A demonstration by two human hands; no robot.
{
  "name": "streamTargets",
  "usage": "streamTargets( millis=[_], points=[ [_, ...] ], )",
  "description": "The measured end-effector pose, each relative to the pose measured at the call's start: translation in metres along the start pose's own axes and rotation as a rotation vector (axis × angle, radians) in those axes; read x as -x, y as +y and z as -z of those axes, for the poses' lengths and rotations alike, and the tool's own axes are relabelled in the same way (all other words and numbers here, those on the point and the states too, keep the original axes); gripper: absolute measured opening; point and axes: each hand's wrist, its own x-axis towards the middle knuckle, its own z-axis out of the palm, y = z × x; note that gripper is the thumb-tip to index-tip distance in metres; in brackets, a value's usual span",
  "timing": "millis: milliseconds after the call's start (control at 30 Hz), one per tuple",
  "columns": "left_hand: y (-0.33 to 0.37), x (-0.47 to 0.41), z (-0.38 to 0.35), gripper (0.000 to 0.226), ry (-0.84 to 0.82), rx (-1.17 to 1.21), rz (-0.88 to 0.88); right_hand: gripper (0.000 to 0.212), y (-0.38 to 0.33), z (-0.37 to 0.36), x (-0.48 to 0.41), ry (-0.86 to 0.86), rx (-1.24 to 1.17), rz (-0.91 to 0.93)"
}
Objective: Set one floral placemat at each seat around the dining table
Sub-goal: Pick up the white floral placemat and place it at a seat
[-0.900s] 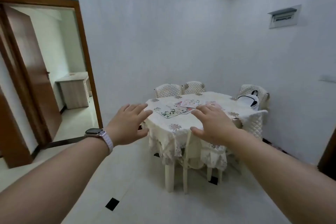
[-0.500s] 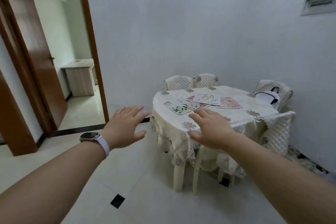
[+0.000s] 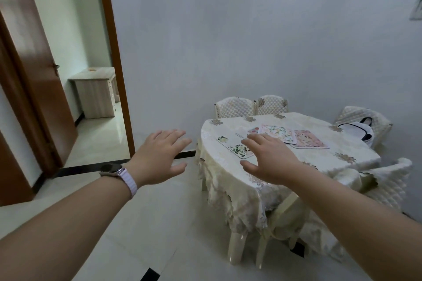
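Observation:
The dining table (image 3: 356, 155), covered by a cream floral cloth, stands at the right of the room. Several floral placemats lie bunched near its middle: a white one with green leaves (image 3: 230, 145), one with small colourful flowers (image 3: 277, 132) and a pink one (image 3: 308, 140). My left hand (image 3: 159, 155) is stretched out, open and empty, over the floor left of the table. My right hand (image 3: 269, 157), also open and empty, is held out in front of the table's near edge and hides part of the white placemat.
Quilted chairs stand around the table: two at the back (image 3: 251, 107), one at the far right (image 3: 363, 121) with a white bag (image 3: 356, 130) on it, one near right (image 3: 386, 182). An open brown door (image 3: 41, 89) and doorway are at the left. Pale tiled floor (image 3: 173, 223) lies before me.
The view has come closer to the table and turned left, so the table now sits further right and larger. Both hands stay outstretched and open, holding nothing.

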Motion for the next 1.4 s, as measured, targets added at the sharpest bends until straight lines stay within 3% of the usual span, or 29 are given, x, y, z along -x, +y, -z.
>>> streamTargets(
  millis=[300,800,1100,1400],
  points=[
    [-0.04,-0.072,-0.07,0.065,-0.022,0.052,0.032,0.062,0.034,-0.068,-0.081,-0.024,-0.047,0.01],
    [-0.072,-0.291,-0.211,0.066,-0.125,0.112,0.064,0.064,0.184,-0.203,-0.248,-0.089,-0.141,0.065],
    [-0.096,-0.376,-0.284,0.062,-0.115,0.109,-0.008,0.063,0.232,-0.262,-0.309,-0.168,-0.154,0.046],
    [-0.145,-0.468,-0.414,0.058,-0.201,0.316,-0.187,0.061,0.251,-0.362,-0.367,-0.344,-0.161,-0.127]
  ],
)
